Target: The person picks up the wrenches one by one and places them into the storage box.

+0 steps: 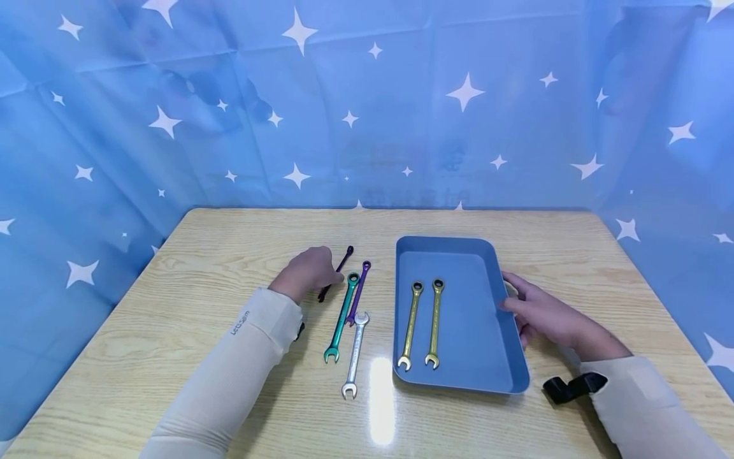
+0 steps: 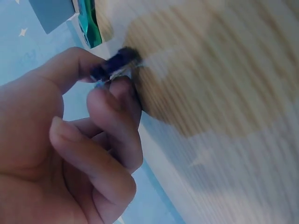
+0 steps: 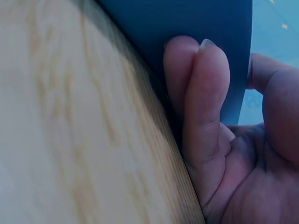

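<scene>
Between thumb and fingers, my left hand (image 1: 309,271) pinches a dark purple wrench (image 1: 346,256); its middle is hidden by the hand in the head view. Close up in the left wrist view, that wrench's end (image 2: 117,63) looks blurred. A green wrench (image 1: 343,319), a purple wrench (image 1: 359,293) and a silver wrench (image 1: 355,354) lie just right of this hand. My right hand (image 1: 545,312) holds the right wall of a blue-grey tray (image 1: 476,357), thumb over the rim and fingers against the outside (image 3: 187,18). Two gold wrenches (image 1: 411,325) lie side by side in the tray's left half.
The tray stands on a light wooden table (image 1: 258,223), right of the loose wrenches. A blue curtain (image 1: 401,146) with white stars hangs behind the table and at both sides. A black strap (image 1: 573,387) sits at my right wrist.
</scene>
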A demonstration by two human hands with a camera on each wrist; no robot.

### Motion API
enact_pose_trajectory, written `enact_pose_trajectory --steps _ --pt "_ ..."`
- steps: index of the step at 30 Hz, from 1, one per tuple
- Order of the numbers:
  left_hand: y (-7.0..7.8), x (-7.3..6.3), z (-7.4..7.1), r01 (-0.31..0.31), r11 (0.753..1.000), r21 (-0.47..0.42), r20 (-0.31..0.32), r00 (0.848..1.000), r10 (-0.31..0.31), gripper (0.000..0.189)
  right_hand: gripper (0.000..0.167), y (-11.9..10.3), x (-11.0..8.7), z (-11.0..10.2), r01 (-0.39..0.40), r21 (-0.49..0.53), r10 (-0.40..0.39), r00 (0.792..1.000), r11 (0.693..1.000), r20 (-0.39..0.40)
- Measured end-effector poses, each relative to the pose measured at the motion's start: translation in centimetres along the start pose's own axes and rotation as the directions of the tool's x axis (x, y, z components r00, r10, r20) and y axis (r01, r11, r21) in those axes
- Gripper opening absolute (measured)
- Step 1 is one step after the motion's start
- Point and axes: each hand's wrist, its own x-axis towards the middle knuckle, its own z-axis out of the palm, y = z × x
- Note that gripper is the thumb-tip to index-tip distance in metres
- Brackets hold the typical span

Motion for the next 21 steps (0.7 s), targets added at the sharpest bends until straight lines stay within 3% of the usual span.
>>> enact_pose_trajectory --steps 6,12,21 --pt "-0.05 -0.33 0.11 -0.029 1.000 0.002 -0.019 0.999 0.029 0.041 0.075 -0.14 -0.03 0.00 -0.002 -0.006 0.002 1.000 1.000 -0.002" --pt "0.00 -0.46 0.29 -0.071 0.997 -0.014 -0.042 0.997 0.070 0.029 0.075 -0.09 -0.09 -0.08 0.000 -0.009 0.000 1.000 1.000 -0.003" --pt "0.08 -0.59 0.15 -0.105 0.983 -0.148 -0.099 0.991 0.091 0.015 0.076 0.03 0.00 -0.14 0.000 -0.009 0.000 1.000 1.000 -0.003"
